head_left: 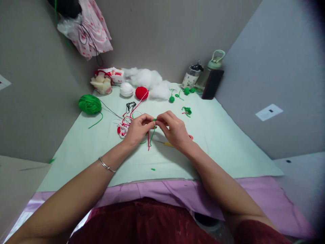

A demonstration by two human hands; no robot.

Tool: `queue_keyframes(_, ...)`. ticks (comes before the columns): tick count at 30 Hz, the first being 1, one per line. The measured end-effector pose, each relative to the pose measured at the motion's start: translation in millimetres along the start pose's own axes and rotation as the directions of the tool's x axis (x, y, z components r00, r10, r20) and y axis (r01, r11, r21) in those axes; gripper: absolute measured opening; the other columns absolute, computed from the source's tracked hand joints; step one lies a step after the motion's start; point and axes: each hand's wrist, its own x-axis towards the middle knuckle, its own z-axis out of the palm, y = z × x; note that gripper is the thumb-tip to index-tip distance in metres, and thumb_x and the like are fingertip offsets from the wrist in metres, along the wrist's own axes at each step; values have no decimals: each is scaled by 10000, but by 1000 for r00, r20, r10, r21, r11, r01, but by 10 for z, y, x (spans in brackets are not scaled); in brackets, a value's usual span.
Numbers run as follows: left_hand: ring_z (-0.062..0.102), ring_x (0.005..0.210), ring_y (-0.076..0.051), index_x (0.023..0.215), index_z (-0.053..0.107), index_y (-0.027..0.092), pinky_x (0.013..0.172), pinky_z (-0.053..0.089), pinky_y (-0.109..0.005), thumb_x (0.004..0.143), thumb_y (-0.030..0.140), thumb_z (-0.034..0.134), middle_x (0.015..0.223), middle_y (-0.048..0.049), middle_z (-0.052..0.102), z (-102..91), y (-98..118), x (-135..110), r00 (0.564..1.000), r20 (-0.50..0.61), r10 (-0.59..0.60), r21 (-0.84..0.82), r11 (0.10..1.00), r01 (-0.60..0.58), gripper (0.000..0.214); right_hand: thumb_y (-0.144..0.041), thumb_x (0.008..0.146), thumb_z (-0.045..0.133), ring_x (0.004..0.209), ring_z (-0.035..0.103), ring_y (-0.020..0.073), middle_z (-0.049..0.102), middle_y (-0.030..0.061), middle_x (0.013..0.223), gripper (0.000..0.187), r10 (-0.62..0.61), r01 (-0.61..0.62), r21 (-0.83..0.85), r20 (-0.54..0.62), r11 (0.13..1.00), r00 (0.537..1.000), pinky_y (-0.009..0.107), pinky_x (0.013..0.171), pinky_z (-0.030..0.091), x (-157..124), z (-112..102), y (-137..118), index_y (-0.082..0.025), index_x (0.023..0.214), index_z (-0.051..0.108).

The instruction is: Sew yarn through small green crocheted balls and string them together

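My left hand (139,128) and my right hand (174,127) meet over the middle of the table, fingertips pinched together. Between them shows a small piece of green yarn work (154,119), mostly hidden by the fingers. From it a green yarn tail (152,137) hangs down, with a red strand (148,142) beside it. Under my right hand lies a yellow-handled crochet hook (168,144), partly covered. A bit of something orange (191,137) peeks out by that wrist. Left of my left hand is a tangle of white and red yarn (123,128).
A green yarn ball (89,104), a white ball (126,89) and a red ball (141,93) stand behind, near white stuffing (147,78). At back right are a phone (212,84), a bottle (215,62) and a cup (190,78). Green scraps (187,110) lie right.
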Motion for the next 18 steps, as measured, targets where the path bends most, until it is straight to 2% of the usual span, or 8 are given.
queue_keyframes(6, 609, 742, -154, 777, 693, 178, 719, 466, -264, 703, 309, 790, 768, -13, 685, 13, -57, 11, 1000, 0, 27, 95, 995, -27, 179, -203, 1000, 484, 697, 552, 146, 652, 64, 965, 159, 4, 20, -235, 98, 972, 995, 275, 569, 328, -7, 16, 9, -209, 934, 628)
queue_keyframes(8, 602, 735, -152, 764, 687, 176, 707, 457, -259, 705, 302, 773, 752, -9, 677, 10, -72, 25, 999, 26, 25, 102, 994, -27, 163, -201, 999, 482, 692, 562, 138, 680, 74, 1043, 195, -46, 66, -310, 69, 948, 997, 283, 561, 317, -17, 14, -10, -214, 901, 650)
queue_keyframes(11, 568, 685, -139, 745, 672, 178, 664, 436, -250, 714, 271, 743, 697, 12, 643, -5, -89, 45, 1000, 21, 14, 112, 994, -16, 121, -187, 1000, 481, 727, 602, 128, 707, 72, 1118, 220, -184, 168, -309, -22, 936, 983, 287, 634, 391, -30, 3, -83, -233, 917, 679)
queue_keyframes(13, 542, 657, -129, 725, 655, 176, 641, 420, -245, 703, 239, 735, 670, 26, 617, -11, -99, 49, 1000, 10, 2, 124, 992, -4, 104, -205, 1001, 487, 773, 635, 134, 720, 71, 1102, 204, -207, 189, -218, -64, 958, 976, 287, 683, 432, -28, 0, -142, -237, 935, 677)
queue_keyframes(14, 537, 651, -125, 716, 643, 174, 637, 416, -244, 695, 233, 737, 664, 30, 610, -12, -102, 48, 1000, 13, -3, 115, 993, 1, 113, -229, 1003, 489, 785, 646, 138, 724, 69, 1077, 189, -172, 161, -137, -80, 978, 982, 287, 689, 445, -24, 0, -164, -234, 936, 665)
queue_keyframes(16, 543, 648, -123, 721, 623, 173, 639, 419, -244, 699, 256, 749, 664, 32, 607, -5, -97, 39, 999, 41, -23, 58, 998, 21, 153, -302, 1016, 479, 742, 651, 137, 721, 54, 965, 171, -13, 23, 124, -81, 992, 997, 284, 661, 467, -4, 2, -179, -230, 940, 615)
queue_keyframes(18, 565, 652, -124, 740, 612, 175, 654, 436, -251, 714, 313, 772, 676, 25, 621, 6, -80, 24, 996, 72, -49, -8, 999, 49, 213, -392, 1019, 481, 613, 616, 125, 681, 9, 787, 185, 182, -164, 434, 1, 886, 983, 271, 584, 462, 27, -7, -152, -236, 945, 547)
